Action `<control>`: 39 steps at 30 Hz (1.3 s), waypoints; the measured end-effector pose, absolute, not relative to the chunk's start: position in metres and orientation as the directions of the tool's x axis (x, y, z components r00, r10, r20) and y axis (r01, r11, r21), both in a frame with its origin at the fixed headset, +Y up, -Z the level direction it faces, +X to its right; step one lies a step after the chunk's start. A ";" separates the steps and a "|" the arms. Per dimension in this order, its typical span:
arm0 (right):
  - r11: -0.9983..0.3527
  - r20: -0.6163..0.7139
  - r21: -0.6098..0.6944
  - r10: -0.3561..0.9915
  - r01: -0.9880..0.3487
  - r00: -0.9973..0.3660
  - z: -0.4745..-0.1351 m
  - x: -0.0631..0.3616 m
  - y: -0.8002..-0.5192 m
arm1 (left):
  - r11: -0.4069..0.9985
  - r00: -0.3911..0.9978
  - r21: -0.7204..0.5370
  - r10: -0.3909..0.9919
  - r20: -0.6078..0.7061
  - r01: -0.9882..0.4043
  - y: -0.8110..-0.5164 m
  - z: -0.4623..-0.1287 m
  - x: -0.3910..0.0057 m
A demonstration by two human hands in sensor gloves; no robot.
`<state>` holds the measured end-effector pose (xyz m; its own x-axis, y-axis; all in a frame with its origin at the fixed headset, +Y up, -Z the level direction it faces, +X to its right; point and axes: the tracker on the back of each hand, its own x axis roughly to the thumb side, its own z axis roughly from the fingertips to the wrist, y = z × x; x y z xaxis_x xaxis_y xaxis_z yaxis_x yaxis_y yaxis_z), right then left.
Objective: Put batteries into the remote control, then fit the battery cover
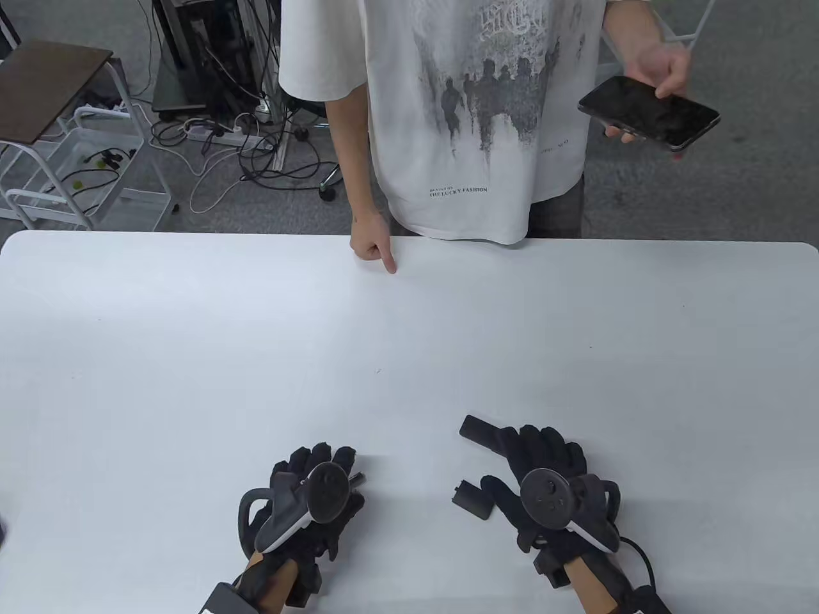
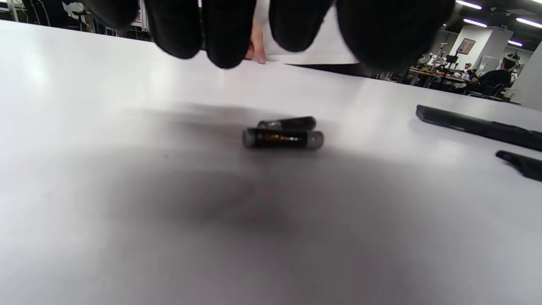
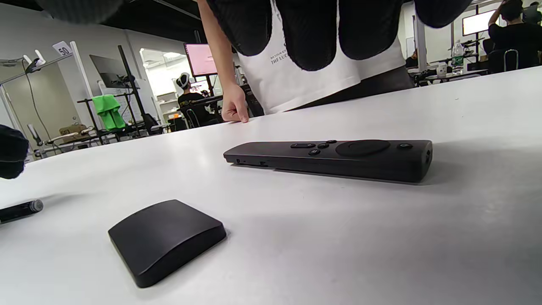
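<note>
white bench (image 1: 192, 358), two gloved hands low at near edge.

left hand (image 1: 306, 505) palm down over two batteries (image 2: 283, 138); fingers (image 2: 220, 38) spread loosely above them, gripping nothing, clear gap to the cells in left wrist view. batteries lying on their sides on bench, touching or nearly so, one just behind the other; only one tip peeking out past fingertips in table view (image 1: 358, 477).

right hand (image 1: 550, 486) palm down, fingers (image 3: 313, 38) open and hanging above remote control (image 3: 334, 159), not touching it in right wrist view. remote flat on bench, button face up, far end sticking out beyond fingertips in table view (image 1: 478, 432). battery cover (image 3: 167, 239) lying loose on bench, separate from remote, near side and to its left; in table view (image 1: 472, 499) just beside right thumb. contact with thumb: cannot tell.

no containers on bench; battery bay of remote faces down, contents not visible.

far side: bystander in white printed t-shirt (image 1: 473, 115), one bare hand (image 1: 374, 246) with index finger pressed on bench edge, other hand holding a dark smartphone (image 1: 647, 114). white wire cart (image 1: 83, 173) and floor cables at upper left.
</note>
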<state>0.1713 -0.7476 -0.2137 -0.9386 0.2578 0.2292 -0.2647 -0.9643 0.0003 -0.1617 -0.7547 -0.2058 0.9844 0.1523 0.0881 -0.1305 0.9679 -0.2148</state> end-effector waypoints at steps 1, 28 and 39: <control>-0.964 0.230 0.000 0.258 -0.265 -0.938 -0.214 0.171 -0.748 | 0.968 0.985 -0.215 0.151 0.089 -0.130 -0.755 -0.206 -0.162; -0.994 0.083 0.086 0.077 -0.069 -0.994 -0.250 0.204 -0.780 | 0.972 0.982 -0.188 0.158 0.100 -0.137 -0.752 -0.204 -0.160; -0.997 0.157 -0.075 -0.005 -0.007 -0.988 -0.248 0.188 -0.772 | 0.974 0.975 -0.169 0.176 0.137 -0.152 -0.751 -0.201 -0.154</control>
